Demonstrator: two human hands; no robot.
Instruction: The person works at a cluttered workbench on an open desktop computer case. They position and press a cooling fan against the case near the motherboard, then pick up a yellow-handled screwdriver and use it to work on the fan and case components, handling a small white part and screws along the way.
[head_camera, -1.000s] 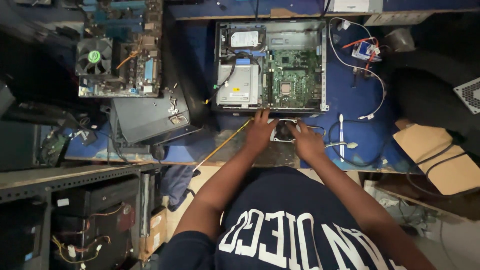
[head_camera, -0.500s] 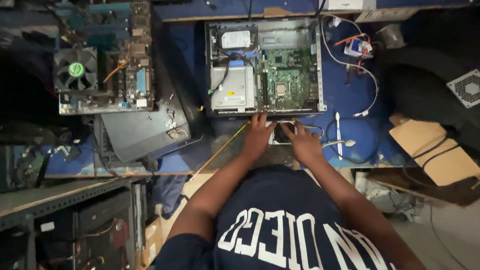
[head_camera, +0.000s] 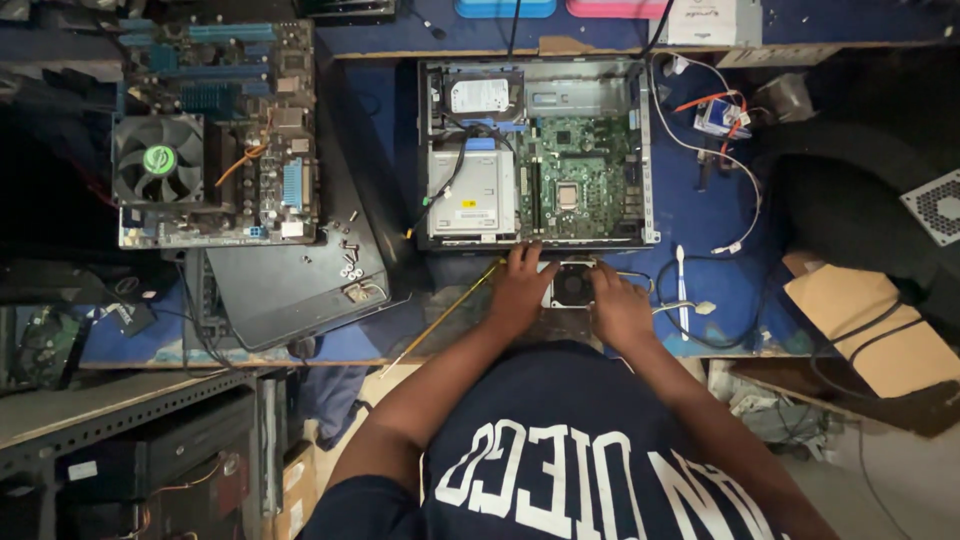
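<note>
A small black fan (head_camera: 573, 284) was held at the near edge of the blue table (head_camera: 690, 210), just near of the open computer case (head_camera: 537, 150). The left hand (head_camera: 520, 290) gripped its left side, fingers curled; the right hand (head_camera: 618, 305) clasped its right side. Inside the case were seen a green circuit board (head_camera: 585, 180), a silver drive (head_camera: 472, 192) and a hard disk (head_camera: 480, 95).
</note>
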